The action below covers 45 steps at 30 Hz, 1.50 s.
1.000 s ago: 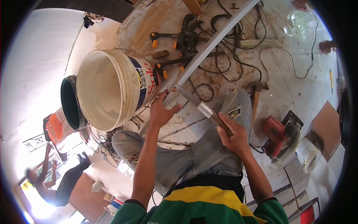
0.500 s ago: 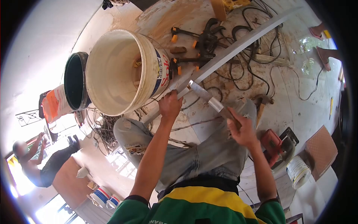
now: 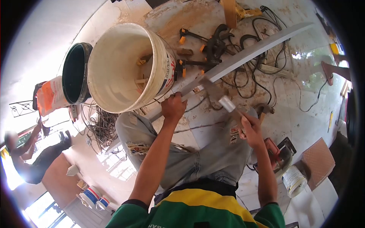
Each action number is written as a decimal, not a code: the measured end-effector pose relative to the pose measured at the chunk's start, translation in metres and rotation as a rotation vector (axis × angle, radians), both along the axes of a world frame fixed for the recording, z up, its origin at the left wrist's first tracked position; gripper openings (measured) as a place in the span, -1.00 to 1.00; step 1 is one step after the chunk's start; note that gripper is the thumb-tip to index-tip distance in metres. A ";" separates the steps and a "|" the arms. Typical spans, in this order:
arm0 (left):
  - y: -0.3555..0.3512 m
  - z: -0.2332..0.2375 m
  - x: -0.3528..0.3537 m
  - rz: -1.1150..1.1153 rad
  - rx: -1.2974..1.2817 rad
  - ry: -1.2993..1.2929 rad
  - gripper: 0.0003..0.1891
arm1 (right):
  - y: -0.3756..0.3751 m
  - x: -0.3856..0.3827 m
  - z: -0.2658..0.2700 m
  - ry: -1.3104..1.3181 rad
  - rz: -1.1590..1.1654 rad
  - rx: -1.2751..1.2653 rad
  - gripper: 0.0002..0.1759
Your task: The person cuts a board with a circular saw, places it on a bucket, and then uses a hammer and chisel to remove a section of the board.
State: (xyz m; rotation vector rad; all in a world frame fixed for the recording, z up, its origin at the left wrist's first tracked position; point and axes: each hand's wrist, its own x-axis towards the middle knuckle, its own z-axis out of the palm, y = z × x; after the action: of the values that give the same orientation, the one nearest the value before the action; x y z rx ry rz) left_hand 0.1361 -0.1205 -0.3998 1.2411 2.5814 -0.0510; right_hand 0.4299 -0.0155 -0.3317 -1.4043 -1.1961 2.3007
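My left hand [image 3: 174, 108] is closed around a long grey metal bar [image 3: 243, 57], which slants from my left knee up to the far right. My right hand [image 3: 251, 130] grips the wooden handle of a tool with a shiny metal collar and a broad flat blade [image 3: 213, 88]. The blade is slightly blurred, and its far end lies at the bar, right of my left hand. A large white bucket [image 3: 121, 68] stands just beyond my left hand, its open top facing me.
Black clamps [image 3: 216, 45] and tangled cables [image 3: 258, 76] lie beyond the bar. A dark bucket [image 3: 76, 74] and a wire heap [image 3: 102, 127] are at left. A red power tool [image 3: 273, 152] is near my right arm. Other people are at far left and far right.
My right hand has shifted slightly right and the tool's blade has moved right and down along the bar. My left hand keeps its hold. The whole view has shifted a little.
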 end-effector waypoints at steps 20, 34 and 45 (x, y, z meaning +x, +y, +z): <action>0.003 0.006 -0.011 -0.003 -0.002 -0.136 -0.65 | -0.056 -0.029 -0.002 -0.271 0.186 1.071 -0.53; 0.004 0.004 -0.017 -0.029 0.032 -0.122 -0.67 | -0.050 -0.028 -0.023 -0.315 0.126 1.137 -0.52; 0.008 0.006 -0.018 -0.040 0.056 -0.081 -0.68 | -0.062 -0.012 0.002 -0.184 0.010 0.552 -0.53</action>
State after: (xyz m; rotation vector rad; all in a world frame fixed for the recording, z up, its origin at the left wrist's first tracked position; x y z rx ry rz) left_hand 0.1178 -0.1122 -0.3937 1.2875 2.5045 0.0631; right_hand 0.4183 -0.0775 -0.3298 -1.4027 -1.7201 1.6710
